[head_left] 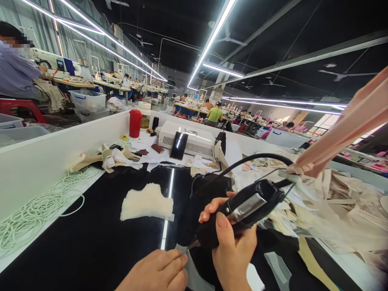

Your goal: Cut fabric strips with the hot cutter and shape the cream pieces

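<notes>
The right hand (232, 246) is wrapped tight round a black tool (239, 212), low over the black table (91, 242) near its front edge. The tool is stubby and dark, with a shiny metal plate on its side, a thin tip pointing down-left and a black cord (257, 158) looping off its rear end. The left hand (157, 273) lies flat, fingers together, pressing a pale fabric piece (194, 270) just beside the tip. A cream cloth patch (147, 203) sits farther back, well apart, and white cord coils (36, 210) lie along the left edge.
</notes>
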`<state>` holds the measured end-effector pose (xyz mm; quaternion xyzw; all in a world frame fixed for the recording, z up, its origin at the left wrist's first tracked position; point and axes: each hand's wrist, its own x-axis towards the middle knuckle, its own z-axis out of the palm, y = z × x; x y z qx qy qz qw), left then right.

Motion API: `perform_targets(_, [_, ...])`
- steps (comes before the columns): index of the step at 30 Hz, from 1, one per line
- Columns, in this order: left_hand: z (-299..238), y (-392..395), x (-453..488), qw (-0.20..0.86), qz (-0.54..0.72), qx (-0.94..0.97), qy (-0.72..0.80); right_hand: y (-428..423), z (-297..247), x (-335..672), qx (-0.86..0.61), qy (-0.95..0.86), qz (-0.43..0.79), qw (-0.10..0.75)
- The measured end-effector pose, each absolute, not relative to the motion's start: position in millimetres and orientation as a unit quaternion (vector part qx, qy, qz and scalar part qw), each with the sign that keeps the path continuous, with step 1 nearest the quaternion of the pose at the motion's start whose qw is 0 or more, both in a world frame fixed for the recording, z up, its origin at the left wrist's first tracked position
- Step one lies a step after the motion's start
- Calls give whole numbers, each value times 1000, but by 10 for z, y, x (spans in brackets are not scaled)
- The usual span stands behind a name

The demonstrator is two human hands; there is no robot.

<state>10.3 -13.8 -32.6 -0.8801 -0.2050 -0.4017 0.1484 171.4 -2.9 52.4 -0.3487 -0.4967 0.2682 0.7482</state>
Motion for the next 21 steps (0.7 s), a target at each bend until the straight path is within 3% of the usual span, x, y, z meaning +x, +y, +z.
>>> perform_targets(21, [-302,-131,116,137,-415,-874,-211,-5,550,1695,-358,-486,258,755])
